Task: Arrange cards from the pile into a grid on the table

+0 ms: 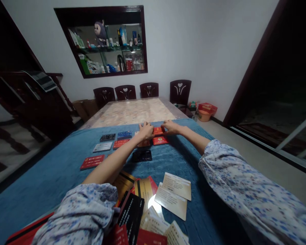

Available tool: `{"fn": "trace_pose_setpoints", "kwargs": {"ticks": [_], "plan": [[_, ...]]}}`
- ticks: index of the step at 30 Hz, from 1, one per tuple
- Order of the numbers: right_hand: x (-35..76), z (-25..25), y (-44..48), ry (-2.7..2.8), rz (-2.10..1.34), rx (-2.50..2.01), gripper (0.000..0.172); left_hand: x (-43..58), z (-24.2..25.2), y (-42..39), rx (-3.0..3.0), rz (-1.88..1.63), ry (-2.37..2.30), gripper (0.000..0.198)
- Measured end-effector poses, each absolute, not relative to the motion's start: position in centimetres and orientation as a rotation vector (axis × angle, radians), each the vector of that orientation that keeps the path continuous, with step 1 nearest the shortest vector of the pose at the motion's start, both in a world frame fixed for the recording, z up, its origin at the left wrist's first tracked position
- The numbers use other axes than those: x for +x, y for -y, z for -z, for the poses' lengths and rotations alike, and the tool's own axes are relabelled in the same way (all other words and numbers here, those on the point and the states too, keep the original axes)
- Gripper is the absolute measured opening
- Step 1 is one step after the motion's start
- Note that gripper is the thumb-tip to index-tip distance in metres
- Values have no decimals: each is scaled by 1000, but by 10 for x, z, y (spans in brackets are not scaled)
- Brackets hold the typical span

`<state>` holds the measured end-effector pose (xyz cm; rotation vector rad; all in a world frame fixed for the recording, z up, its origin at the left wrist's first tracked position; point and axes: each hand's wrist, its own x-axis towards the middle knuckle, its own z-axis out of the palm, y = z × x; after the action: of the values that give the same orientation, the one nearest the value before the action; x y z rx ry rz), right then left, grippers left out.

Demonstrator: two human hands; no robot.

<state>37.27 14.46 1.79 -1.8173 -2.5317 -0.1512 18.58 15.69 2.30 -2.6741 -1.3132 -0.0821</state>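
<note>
At the far right of the laid-out cards, a red card stack (pixel 157 130) sits between my hands. My left hand (pixel 146 130) presses its bent fingers against the left edge of that stack. From the other side, my right hand (pixel 169 127) grips the right edge with thumb and fingers. Just below lies another red card stack (pixel 160 140) with a green and yellow mark. Cards partly covered by my left hand show beneath it. A black card stack (pixel 142 156) lies nearer to me.
Left of my hands are blue cards (pixel 124 135), black cards (pixel 107 137), white cards (pixel 102 147) and red cards (pixel 92 162). A loose heap with gold cards (pixel 145 189) and cream cards (pixel 171 200) lies close to me on the blue cloth (pixel 53 153). Chairs (pixel 149 90) stand behind the table.
</note>
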Motion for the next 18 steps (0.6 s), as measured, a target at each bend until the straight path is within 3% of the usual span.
{"fn": "trace_pose_setpoints", "kwargs": {"ticks": [18], "plan": [[374, 7, -171, 2520, 22, -1944, 30, 196, -11, -179, -2745, -117, 1402, 27]]}}
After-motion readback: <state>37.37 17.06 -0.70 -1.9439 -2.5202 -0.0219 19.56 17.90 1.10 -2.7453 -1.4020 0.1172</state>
